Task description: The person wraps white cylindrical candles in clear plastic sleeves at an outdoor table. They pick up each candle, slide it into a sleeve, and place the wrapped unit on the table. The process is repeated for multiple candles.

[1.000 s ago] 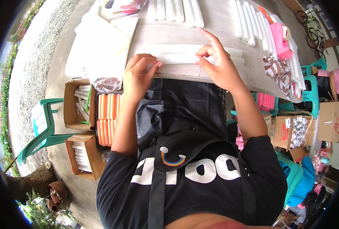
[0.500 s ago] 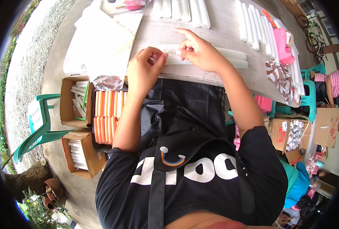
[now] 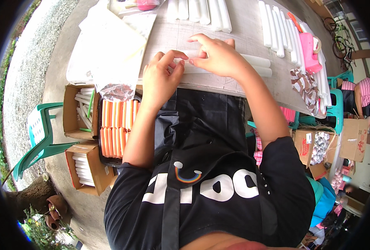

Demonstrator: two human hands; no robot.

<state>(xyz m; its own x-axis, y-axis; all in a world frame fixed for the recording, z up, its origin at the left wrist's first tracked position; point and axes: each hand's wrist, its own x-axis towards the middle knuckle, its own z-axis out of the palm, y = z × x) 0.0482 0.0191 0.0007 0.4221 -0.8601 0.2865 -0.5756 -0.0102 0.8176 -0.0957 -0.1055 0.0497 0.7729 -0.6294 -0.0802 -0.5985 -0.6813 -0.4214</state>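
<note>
Two white sticks (image 3: 258, 61) lie left-to-right on the bench (image 3: 245, 33), upper centre, visible ends pointing right. Left hand (image 3: 162, 77) and right hand (image 3: 222, 58) curl nearby; grip closure cannot be determined.

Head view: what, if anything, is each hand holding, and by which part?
It cannot be told: the left hand and right hand nearly meet at two white sticks, but any pinched part is unclear.

Daylight glare bleaches the white sheets (image 3: 110, 46); edges bend.
</note>
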